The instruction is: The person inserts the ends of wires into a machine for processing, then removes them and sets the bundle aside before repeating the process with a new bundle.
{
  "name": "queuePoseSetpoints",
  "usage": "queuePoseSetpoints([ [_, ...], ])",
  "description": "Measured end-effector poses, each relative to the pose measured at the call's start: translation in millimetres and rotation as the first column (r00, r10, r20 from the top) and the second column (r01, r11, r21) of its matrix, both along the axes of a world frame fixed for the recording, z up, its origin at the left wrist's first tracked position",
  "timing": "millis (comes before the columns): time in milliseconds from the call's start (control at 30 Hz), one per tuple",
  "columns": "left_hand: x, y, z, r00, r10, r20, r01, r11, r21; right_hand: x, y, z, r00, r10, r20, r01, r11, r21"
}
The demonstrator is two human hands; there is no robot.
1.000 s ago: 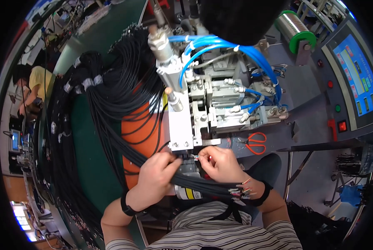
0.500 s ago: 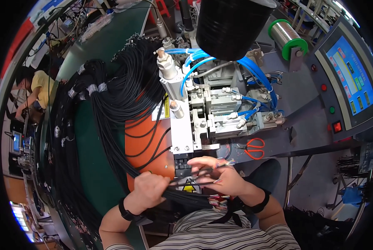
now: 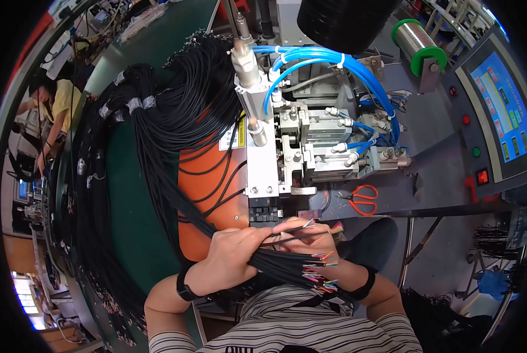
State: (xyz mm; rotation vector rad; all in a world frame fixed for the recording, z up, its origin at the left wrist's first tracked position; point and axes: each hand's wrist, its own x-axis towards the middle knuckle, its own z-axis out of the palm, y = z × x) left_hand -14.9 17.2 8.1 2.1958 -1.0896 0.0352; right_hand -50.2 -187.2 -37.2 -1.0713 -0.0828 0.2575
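My left hand (image 3: pixel 231 259) is closed round a thick bundle of black cables (image 3: pixel 280 266). The bundle's cut ends fan out to the right in thin coloured wires (image 3: pixel 322 276), in front of my striped shirt. Just above these ends, my right hand (image 3: pixel 315 240) has its fingers bent round one or two black cables (image 3: pixel 287 238) set apart from the rest; the exact number is hard to make out. Bare wire tips show beside its fingers. Both hands are close together, just in front of a machine (image 3: pixel 263 170) with a white block and metal cylinders.
Orange-handled snips (image 3: pixel 363 200) lie right of the machine. Blue air tubes (image 3: pixel 358 65) arch over it. Behind are a green-ended wire spool (image 3: pixel 419 48) and a touchscreen (image 3: pixel 499 106). Coiled black cables (image 3: pixel 181 117) cover an orange pad (image 3: pixel 213 241). Another person (image 3: pixel 60 106) works far left.
My left hand has moved right along the cables, and the bundle's ends show more fully. My right hand has closed from a looser, spread grip. The view has shifted slightly.
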Motion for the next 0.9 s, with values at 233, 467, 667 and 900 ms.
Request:
queuePoseSetpoints([
  [233,1,-6,-1,0.998,-0.02,0.059,0.014,0.995,0.098,-5,0,-2,0.986,-0.165,-0.007,0.165,0.985,0.057],
  [467,3,-8,-7,0.999,0.0,0.04,0.001,0.999,-0.032,9,-20,-3,0.976,0.136,-0.171,-0.072,0.938,0.339],
  [667,6,-9,-6,0.995,-0.094,0.031,0.095,0.995,-0.021,11,-9,-14,0.993,0.113,0.03,-0.116,0.971,0.21],
  [900,4,-12,-8,0.989,0.007,0.149,-0.011,1.0,0.027,10,1,-2,1.0,-0.011,-0.014,0.012,0.994,0.108],
])
